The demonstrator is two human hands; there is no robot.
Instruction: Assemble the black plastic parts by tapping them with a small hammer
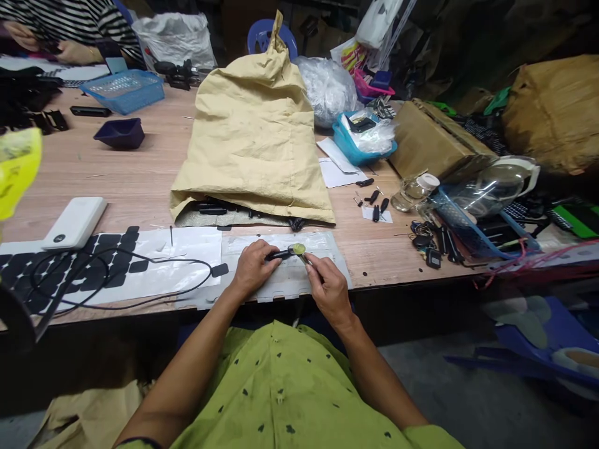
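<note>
My left hand [255, 268] is closed on a slim black part [279, 254] that sticks out to the right from its fingertips. My right hand [331, 288] grips a thin-handled tool with a round yellow-green end [298, 249]. That end meets or overlaps the tip of the black part; I cannot tell whether they touch. Both hands are over a pale grey board [281, 288] at the table's front edge. Just beyond them lies a large beige cloth sack [255, 143], with black pieces [213, 209] showing under its near edge.
To the left are a white power bank [75, 222], a looped black cable [154, 257] and a sheet with black stickers [112, 252]. Small black parts [375, 212], a glass jar [414, 192] and a blue basket [468, 218] stand right. Another person's hands [77, 53] are at far left.
</note>
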